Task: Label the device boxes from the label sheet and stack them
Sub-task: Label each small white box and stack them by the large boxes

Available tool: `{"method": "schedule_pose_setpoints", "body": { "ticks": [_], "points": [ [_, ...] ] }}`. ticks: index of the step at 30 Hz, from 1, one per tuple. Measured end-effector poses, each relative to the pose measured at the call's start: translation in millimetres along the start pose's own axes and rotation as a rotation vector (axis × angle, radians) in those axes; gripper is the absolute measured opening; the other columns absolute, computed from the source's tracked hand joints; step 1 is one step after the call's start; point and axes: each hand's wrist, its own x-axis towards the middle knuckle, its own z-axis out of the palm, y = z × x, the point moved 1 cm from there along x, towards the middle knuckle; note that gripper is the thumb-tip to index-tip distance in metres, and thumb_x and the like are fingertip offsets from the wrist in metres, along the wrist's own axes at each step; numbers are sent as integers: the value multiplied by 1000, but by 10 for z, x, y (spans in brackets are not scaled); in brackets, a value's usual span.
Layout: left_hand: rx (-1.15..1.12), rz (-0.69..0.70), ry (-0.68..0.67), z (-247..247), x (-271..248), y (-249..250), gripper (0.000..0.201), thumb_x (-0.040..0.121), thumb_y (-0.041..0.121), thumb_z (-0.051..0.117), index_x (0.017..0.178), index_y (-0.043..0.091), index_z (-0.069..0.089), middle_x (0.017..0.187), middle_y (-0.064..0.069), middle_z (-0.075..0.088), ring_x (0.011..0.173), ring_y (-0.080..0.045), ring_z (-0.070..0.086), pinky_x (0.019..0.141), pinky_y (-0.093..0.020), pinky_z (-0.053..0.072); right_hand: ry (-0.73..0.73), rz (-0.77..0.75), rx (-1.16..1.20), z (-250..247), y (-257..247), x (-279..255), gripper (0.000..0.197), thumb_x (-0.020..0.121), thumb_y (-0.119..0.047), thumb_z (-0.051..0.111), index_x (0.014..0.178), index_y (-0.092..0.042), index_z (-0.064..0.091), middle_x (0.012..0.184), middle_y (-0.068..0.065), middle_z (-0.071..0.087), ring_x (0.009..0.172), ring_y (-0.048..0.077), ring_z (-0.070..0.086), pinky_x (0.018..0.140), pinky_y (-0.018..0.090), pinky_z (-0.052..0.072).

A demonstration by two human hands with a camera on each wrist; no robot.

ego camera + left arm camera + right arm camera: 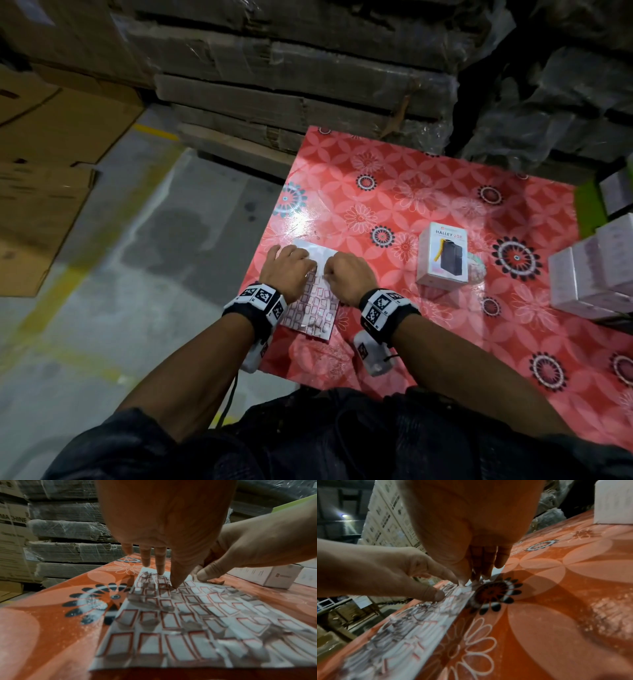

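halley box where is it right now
In the head view the Halley box stands upright on the red floral table, to the right of both hands and the label sheet, left of the white box stack.

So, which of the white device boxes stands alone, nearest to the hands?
The box printed "HALLEY 20K". It stands by itself in the middle of the red tablecloth, while the other white boxes are grouped together at the right edge.

Beyond the hands rises a stack of plastic-wrapped flattened cartons (pixel 301 85), brown cardboard boxes (pixel 51 164) lie off to their left, and a red flowered tablecloth (pixel 428 342) spreads beneath them.
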Motion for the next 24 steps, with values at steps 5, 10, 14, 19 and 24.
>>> {"method": "schedule_pose_setpoints", "body": {
  "ticks": [5,10,14,19,24],
  "points": [
    [-1,-14,-11,-20,1,35,38,93,19,50,128,32,56,141,4,47,130,-21,41,111,-43,20,3,87,139,-74,67,19,12,99,-17,49,96,-14,61,95,6,67,88,28,61,79,39,47],
    [3,-34,-42,-97,44,92,42,88,12,52,127,26,57,130,1,54,120,-23,49,106,-41,28,100,132,311,-195,241,-11,8,96,-17,56,91,-15,62,91,3,68,85,25,63,74,37,51],
    [-2,-39,-6,-204,104,157,48,87,12,51,134,21,50,131,-2,54,122,-25,48,106,-41,30,242,184,491,-346,430,-129,6,97,-18,58,92,-18,62,89,-2,66,84,20,62,77,38,53],
    [-151,-8,32,-406,295,484,42,93,16,49,135,15,52,130,-8,55,120,-28,47,97,-39,38,440,239,625,-575,754,-286,15,96,-22,62,103,-9,68,98,4,71,90,19,63,81,32,50],
    [-452,62,63,-545,487,1121,40,93,11,51,132,10,55,128,-15,57,118,-31,52,98,-36,39,666,398,726,-766,1286,-569,16,95,-18,64,104,-5,68,96,6,68,87,17,58,77,26,43]
  ]
}}
